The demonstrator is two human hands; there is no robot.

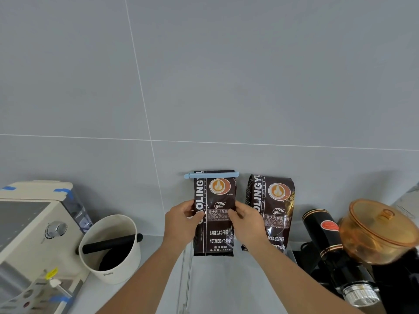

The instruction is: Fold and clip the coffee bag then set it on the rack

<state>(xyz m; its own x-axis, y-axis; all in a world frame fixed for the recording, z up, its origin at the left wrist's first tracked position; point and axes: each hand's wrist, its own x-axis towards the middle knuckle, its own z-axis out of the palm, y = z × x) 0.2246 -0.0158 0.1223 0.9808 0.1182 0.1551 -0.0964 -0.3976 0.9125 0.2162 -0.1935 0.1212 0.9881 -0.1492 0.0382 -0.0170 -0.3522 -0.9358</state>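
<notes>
Both hands gripped a dark coffee bag (214,223) upright against the grey tiled wall (204,75), the left hand (181,220) clasping its left edge and the right hand (246,223) its right. A blue clip (210,175) sat clamped across the folded top, above the hands. The bag's base met a clear rack (188,268) on the counter (226,286) between the forearms. A second bag (271,209) stood just right of the right hand; a cream bin (118,245) stood left of the left hand.
</notes>
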